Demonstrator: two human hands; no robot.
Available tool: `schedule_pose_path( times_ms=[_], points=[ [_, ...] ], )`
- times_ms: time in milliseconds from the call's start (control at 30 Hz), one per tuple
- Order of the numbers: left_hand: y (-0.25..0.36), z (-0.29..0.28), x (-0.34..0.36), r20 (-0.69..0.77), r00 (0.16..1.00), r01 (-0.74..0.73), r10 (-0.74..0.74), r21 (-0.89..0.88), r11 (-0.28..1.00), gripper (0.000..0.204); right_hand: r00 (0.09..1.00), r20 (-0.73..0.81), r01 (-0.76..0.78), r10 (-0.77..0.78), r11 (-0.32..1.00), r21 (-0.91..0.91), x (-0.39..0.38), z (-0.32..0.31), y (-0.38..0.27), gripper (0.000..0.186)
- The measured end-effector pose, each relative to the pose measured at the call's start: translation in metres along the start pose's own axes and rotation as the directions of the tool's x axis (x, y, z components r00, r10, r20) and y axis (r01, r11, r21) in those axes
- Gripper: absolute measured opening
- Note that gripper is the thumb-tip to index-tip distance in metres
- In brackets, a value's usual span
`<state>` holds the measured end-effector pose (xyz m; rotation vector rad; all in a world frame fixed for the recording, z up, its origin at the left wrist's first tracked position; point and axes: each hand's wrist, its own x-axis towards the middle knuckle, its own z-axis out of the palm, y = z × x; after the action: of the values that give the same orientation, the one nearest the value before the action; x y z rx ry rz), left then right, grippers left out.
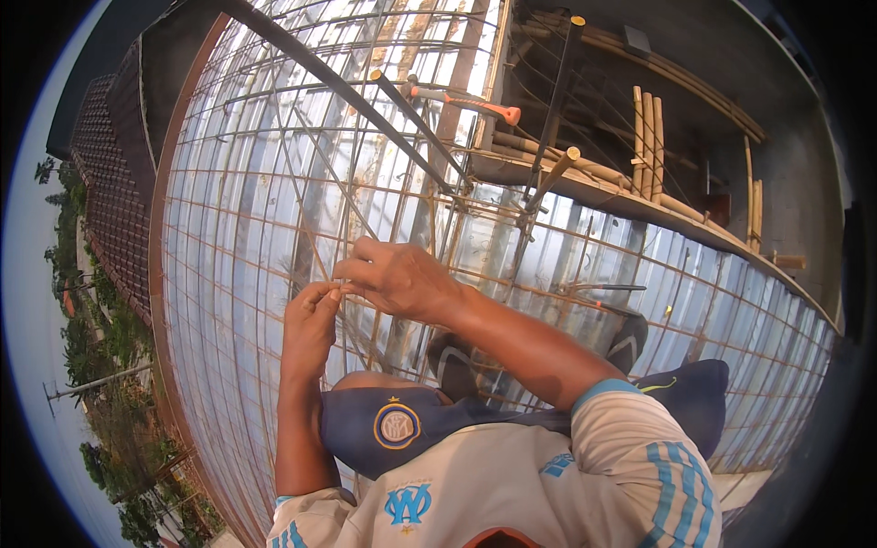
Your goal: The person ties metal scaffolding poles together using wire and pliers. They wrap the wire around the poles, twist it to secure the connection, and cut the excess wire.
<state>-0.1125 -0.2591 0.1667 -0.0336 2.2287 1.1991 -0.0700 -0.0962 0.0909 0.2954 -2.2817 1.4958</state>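
My left hand [311, 321] and my right hand [399, 279] meet fingertip to fingertip over a mesh of thin steel bars [233, 175]. Both are closed in a pinch. Thin wire strands [316, 253] run up and away from between the fingers; their ends are hidden by the fingertips. Beneath the mesh lies shiny corrugated metal sheet [212, 265]. Beyond the hands, a hammer [470, 101] with an orange handle rests on the mesh. A dark hand tool [603, 289] with some orange on it lies right of my hands, near my shoe.
Dark bars [338, 87] with yellow-capped ends stick up beyond my hands. At the right, a wooden edge [630, 196] borders a lower opening with bamboo poles [647, 144]. A brown rim [157, 237] bounds the left side, with trees and a tiled roof [114, 196] outside. My shoes [457, 365] stand on the mesh.
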Motion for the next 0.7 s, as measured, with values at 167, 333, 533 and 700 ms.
schedule_pose_path(
  times_ms=[167,333,533,700],
  points=[
    [-0.007,0.0,0.0,0.003,0.994,-0.112,0.112,0.065,0.992,0.021,0.892,0.207,-0.435,0.401,0.887,0.154,0.002,0.008,0.006,0.018],
    [-0.011,-0.007,0.007,0.016,0.994,-0.106,0.105,0.1,0.989,0.02,0.971,-0.016,-0.232,0.239,0.955,0.183,-0.003,0.014,0.002,0.02],
    [-0.006,-0.009,0.007,0.102,0.995,0.012,-0.022,0.089,0.996,0.021,0.974,0.189,0.156,-0.125,0.974,-0.163,0.003,-0.007,0.0,0.008],
    [-0.023,-0.021,0.012,0.221,0.967,-0.151,0.13,0.079,0.985,0.024,0.962,0.272,0.094,-0.001,0.94,-0.328,0.006,-0.032,0.007,0.005]
  ],
)
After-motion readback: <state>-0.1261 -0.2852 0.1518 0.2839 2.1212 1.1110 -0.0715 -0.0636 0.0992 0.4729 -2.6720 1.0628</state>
